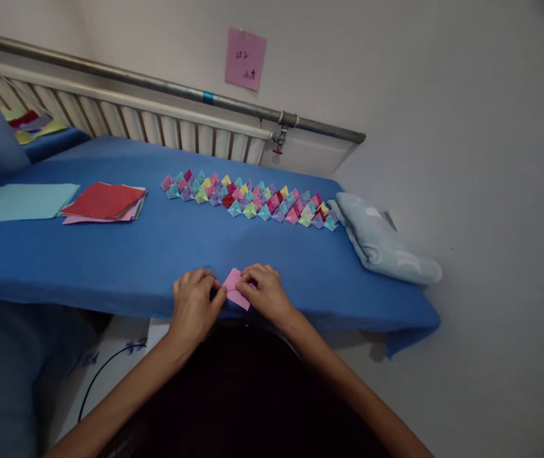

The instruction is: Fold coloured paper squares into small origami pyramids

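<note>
A small folded pink paper (236,294) is held near the front edge of the blue-covered table (133,267). My left hand (197,298) pinches its left corner between thumb and fingers. On the other side, my right hand (263,289) has its thumb and fingertips closed on the paper, covering its right part. Fold lines show on the pink surface. Beyond the hands, several small folded paper pieces (265,211) in many colours stand in close rows.
At the left lie a stack of red and pink sheets (104,201) and light-blue sheets (23,202). A rolled light-blue blanket (381,245) rests at the right end. Behind the table are a radiator (171,130) and a metal pipe (157,83).
</note>
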Motion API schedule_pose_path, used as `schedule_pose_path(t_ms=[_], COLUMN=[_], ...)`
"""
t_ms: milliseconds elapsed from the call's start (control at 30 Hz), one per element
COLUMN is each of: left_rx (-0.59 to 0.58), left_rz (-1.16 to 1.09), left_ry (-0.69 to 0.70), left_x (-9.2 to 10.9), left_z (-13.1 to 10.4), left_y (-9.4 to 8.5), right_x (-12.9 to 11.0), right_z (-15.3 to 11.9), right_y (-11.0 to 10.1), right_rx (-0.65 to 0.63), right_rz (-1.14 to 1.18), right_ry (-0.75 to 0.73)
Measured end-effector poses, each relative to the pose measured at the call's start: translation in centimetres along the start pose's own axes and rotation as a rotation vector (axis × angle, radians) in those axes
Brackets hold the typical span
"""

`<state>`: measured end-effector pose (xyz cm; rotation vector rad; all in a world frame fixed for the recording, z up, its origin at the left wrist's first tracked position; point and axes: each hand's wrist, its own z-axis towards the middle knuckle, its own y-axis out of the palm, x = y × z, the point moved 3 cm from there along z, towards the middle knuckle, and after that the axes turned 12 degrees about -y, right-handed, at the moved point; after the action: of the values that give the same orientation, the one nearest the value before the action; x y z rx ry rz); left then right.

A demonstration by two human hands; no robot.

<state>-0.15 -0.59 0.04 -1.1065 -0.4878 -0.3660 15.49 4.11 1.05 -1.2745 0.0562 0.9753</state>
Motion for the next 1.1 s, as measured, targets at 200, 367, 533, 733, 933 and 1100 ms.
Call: schedule_pose_path(t_ms=[200, 367, 533, 733, 933, 1100], left_rx=[0.001, -0.061, -0.064, -0.011, -0.120, -0.158], left_rz=[0.002, 0.066, 0.088, 0.134, 0.112, 0.126], left_ry=[-0.018, -0.086, -0.092, 0.342, 0.541, 0.622], left_x=[-0.1, 0.2, 0.3, 1.1, 0.9, 1.0], left_z=[0.1, 0.3, 0.1, -0.1, 0.4, 0.6], left_y=[0.2, 0.1, -0.2, -0.1, 0.3, 0.3], right_x=[0.2, 0.3, 0.2, 0.1, 0.3, 0.5], right_z=[-0.1, -0.1, 0.0, 0.2, 0.4, 1.0], right_y=[0.2, 0.4, 0.3, 0.3, 0.5, 0.3], right_rx=[0.028, 0.031, 0.029, 0.014, 0.005, -0.026], right_rz=[-0.010, -0.019, -0.032, -0.049, -0.081, -0.114], right_ry=[0.006, 0.002, 0.010, 0.026, 0.040, 0.049])
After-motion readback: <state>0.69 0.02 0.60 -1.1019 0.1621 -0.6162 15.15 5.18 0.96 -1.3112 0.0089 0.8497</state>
